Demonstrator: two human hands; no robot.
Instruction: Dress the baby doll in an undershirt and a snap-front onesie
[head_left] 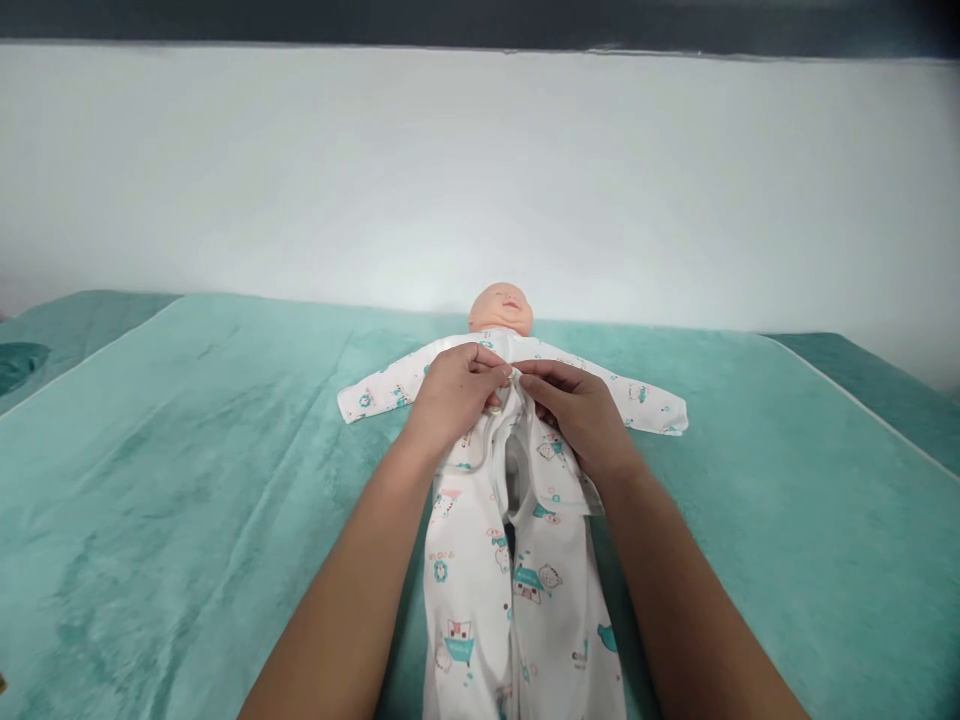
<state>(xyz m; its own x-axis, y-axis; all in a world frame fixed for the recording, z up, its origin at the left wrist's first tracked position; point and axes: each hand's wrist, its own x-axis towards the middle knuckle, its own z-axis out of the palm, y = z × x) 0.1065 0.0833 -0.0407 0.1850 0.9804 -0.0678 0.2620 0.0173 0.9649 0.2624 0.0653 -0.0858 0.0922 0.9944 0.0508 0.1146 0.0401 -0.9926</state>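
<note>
A baby doll [501,308] lies on its back, head toward the wall, dressed in a white printed baby jacket [551,455] with long sleeves spread to both sides. Below it lie white printed baby trousers [457,600], with a gap at the crotch. My left hand [461,390] and my right hand [574,400] meet at the front of the jacket, over the doll's chest. Both pinch the front edges of the cloth between thumb and fingers. Any fastener there is hidden by my fingertips.
A teal plush cover [225,450] is spread under the doll, with a pale edge line on each side. Behind it rises a white wall [480,170] with a dark band along the top. A darker teal item [21,366] shows at the far left edge.
</note>
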